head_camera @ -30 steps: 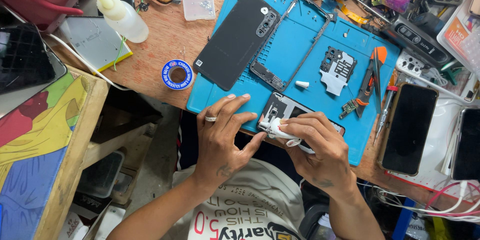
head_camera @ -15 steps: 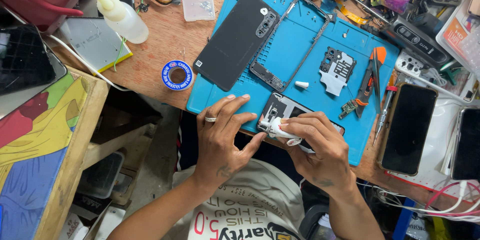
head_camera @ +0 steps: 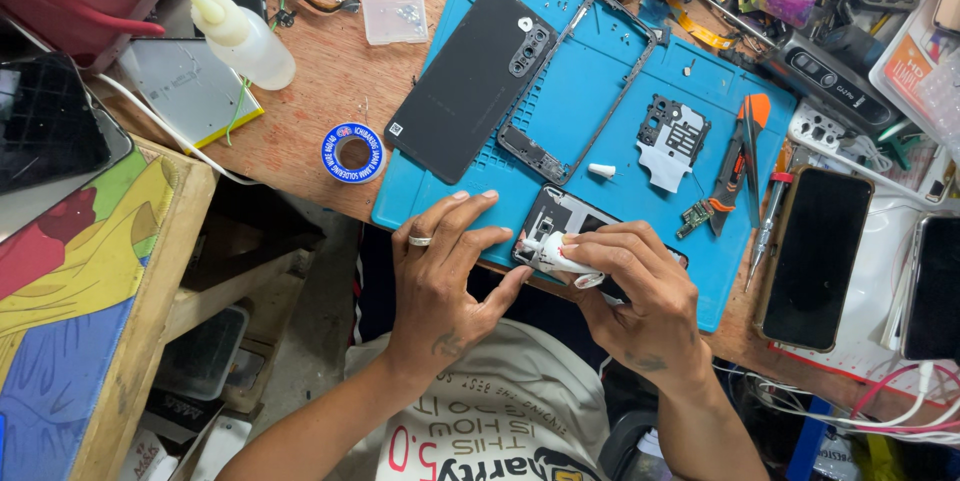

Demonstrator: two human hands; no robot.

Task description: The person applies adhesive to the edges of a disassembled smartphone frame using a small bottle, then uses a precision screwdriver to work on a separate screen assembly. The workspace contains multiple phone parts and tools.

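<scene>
An opened phone body [head_camera: 560, 219] lies at the near edge of a blue work mat [head_camera: 610, 111]. My right hand [head_camera: 640, 296] grips a small white tube [head_camera: 556, 254] with its tip against the phone's inner board. My left hand [head_camera: 445, 276], a ring on one finger, rests flat beside it, thumb touching the phone's edge. A black back cover [head_camera: 470, 81], a thin phone frame [head_camera: 580, 91] and a small inner cover plate [head_camera: 672, 138] lie farther up the mat. A white cap [head_camera: 601, 171] sits loose mid-mat.
Orange-handled pliers [head_camera: 735, 166] and a screwdriver [head_camera: 768, 226] lie at the mat's right. Two dark phones [head_camera: 815, 256] sit farther right. A solder reel [head_camera: 352, 152], squeeze bottle [head_camera: 240, 36] and small clear box [head_camera: 395, 18] stand left on the wooden bench. Cables hang at lower right.
</scene>
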